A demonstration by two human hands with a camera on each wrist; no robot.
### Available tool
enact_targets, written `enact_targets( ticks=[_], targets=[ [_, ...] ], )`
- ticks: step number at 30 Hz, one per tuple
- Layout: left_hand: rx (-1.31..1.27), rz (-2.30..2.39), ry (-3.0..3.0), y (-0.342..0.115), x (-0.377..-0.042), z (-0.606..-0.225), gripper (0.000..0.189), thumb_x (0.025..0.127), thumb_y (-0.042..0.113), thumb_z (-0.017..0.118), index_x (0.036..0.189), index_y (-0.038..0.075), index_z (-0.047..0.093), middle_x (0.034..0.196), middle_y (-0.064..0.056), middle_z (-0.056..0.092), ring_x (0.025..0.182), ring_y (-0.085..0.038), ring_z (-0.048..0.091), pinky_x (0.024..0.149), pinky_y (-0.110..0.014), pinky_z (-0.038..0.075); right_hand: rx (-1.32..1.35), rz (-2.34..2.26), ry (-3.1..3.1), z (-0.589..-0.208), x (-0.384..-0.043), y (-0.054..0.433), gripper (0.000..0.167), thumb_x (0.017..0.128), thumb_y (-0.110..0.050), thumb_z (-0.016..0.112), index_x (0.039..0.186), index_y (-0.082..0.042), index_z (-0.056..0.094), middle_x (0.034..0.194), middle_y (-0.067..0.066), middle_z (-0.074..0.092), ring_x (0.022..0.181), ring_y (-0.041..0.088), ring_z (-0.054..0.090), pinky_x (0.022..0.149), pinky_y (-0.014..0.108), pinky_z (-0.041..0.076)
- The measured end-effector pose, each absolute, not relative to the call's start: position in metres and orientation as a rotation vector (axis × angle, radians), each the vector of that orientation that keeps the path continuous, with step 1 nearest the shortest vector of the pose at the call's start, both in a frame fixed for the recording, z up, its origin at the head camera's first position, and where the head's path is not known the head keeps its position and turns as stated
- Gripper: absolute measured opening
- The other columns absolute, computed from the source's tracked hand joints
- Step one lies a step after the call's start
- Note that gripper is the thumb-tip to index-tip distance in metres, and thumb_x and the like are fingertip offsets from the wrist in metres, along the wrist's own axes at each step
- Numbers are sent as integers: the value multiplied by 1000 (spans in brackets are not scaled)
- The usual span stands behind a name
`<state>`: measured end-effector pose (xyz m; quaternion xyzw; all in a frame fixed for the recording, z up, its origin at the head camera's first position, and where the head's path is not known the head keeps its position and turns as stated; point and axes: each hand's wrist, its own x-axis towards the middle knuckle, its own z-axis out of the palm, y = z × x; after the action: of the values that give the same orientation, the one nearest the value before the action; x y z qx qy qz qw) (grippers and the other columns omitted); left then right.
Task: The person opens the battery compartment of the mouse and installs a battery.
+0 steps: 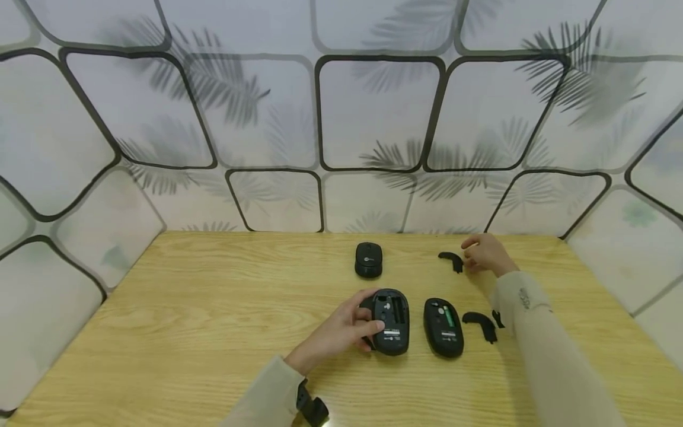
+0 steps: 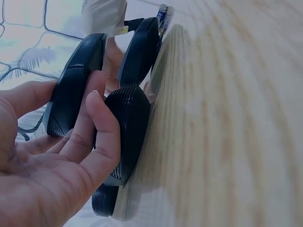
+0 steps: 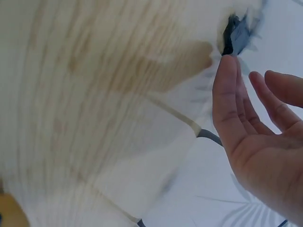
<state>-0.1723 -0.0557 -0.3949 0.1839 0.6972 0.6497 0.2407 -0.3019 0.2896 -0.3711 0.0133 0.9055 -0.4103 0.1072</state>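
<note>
My left hand (image 1: 341, 329) grips an upturned black computer mouse (image 1: 392, 332), its battery bay uncovered, thumb across the underside. In the left wrist view the held mouse (image 2: 75, 85) is raised off the table, fingers beneath it. Another ribbed black mouse (image 2: 130, 127) sits under those fingers. To the right lies a second upturned mouse (image 1: 444, 335) with a green battery (image 1: 449, 316) in its bay. My right hand (image 1: 485, 255) is at the back right, fingertips beside a curved black cover piece (image 1: 452, 260); in the right wrist view its fingers are extended, thumb apart.
A smaller black mouse (image 1: 369, 258) stands right side up near the back of the wooden table (image 1: 224, 296). Another curved black piece (image 1: 482, 325) lies beside the right forearm. Patterned cloth walls (image 1: 368, 118) enclose the back and sides.
</note>
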Motion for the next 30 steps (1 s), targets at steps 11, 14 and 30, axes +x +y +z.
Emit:
enact_targets(
  ticks=[11,14,30],
  targets=[
    [529,1787,1900,-56,-171,-396,65,101,5,60,158,4,29,102,-11,68,83,-16,67,66,-32,62,-97,-1252,2659,-344,-277,308,44,109,-12,43,138,21,41,122,40,55,93,33,69,77,38,65],
    [519,1788,1895,-57,-171,-396,65,101,5,61,158,5,29,103,-12,68,84,-17,67,67,-34,63,-101,-1277,2645,-338,-268,314,44,110,-14,43,137,20,41,119,37,56,90,29,69,77,39,65],
    [544,1799,1891,-58,-174,-397,66,101,3,61,158,2,27,105,-15,68,86,-20,69,66,-35,64,-136,-1237,2695,-335,-220,351,39,108,-6,44,130,26,42,100,18,68,78,17,70,69,35,65]
  ],
)
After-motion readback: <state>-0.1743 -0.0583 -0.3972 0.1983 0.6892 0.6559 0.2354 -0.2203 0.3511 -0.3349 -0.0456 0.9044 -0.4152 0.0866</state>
